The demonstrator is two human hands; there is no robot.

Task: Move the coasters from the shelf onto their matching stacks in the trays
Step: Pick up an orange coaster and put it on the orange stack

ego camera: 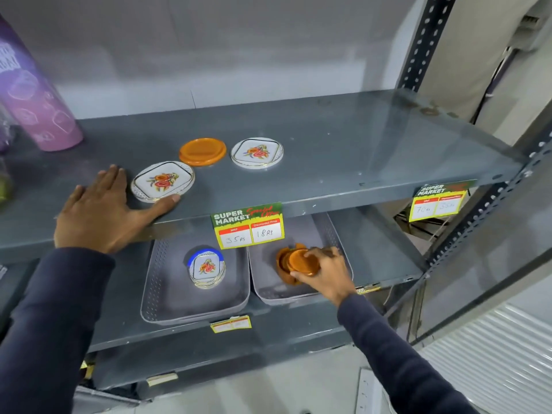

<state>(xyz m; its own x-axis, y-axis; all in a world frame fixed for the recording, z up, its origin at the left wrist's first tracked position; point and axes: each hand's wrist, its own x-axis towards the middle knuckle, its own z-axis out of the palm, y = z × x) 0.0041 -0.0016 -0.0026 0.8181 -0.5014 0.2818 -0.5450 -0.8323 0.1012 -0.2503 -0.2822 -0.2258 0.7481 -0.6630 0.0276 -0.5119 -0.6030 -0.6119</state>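
Observation:
Three coasters lie on the upper grey shelf [343, 150]: a white floral coaster [162, 181] at the front left, an orange coaster [202, 151] behind it, and a second white floral coaster [257, 153] to the right. My left hand [101, 210] rests flat on the shelf, fingers spread, its thumb touching the front edge of the near floral coaster. Below, the left tray [167, 300] holds a stack of floral coasters [206, 268]. In the right tray [334, 234], my right hand [325, 271] grips an orange coaster [301, 261] on top of the orange stack [283, 268].
A purple bottle [33, 94] stands at the shelf's back left. Price tags [248, 225] hang from the shelf's front edge, with another tag [437, 201] at the right. A perforated metal upright [424, 40] borders the shelf on the right.

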